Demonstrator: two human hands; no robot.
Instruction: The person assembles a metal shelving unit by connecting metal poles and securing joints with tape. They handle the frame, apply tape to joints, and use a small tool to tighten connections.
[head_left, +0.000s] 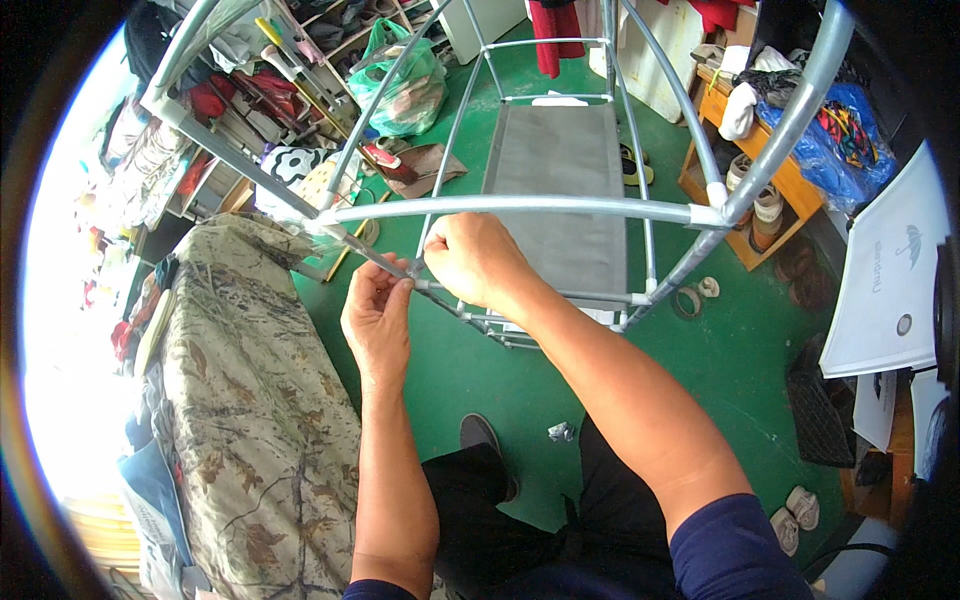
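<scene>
In front of me stands a tall rack frame of grey metal tubes point(520, 207) with pale plastic corner connectors point(708, 214). My left hand point(380, 312) is closed at a joint on the frame's left side, thumb and fingers pinching around the tube there. Just right of it and slightly higher, my right hand point(478, 258) is curled with its fingertips at a thin upright tube point(423, 238) that meets the same joint. Its fingers are partly hidden by the back of the hand. A grey fabric panel point(555, 150) is stretched low inside the frame, beyond my hands.
A camouflage cloth point(250, 400) covers something bulky at the left. Behind it are a green plastic bag point(400, 85) and a broom point(390, 165). To the right stands a wooden shelf point(745, 235) with shoes and a blue bag point(840, 150). A tape roll point(687, 302) lies on the green floor.
</scene>
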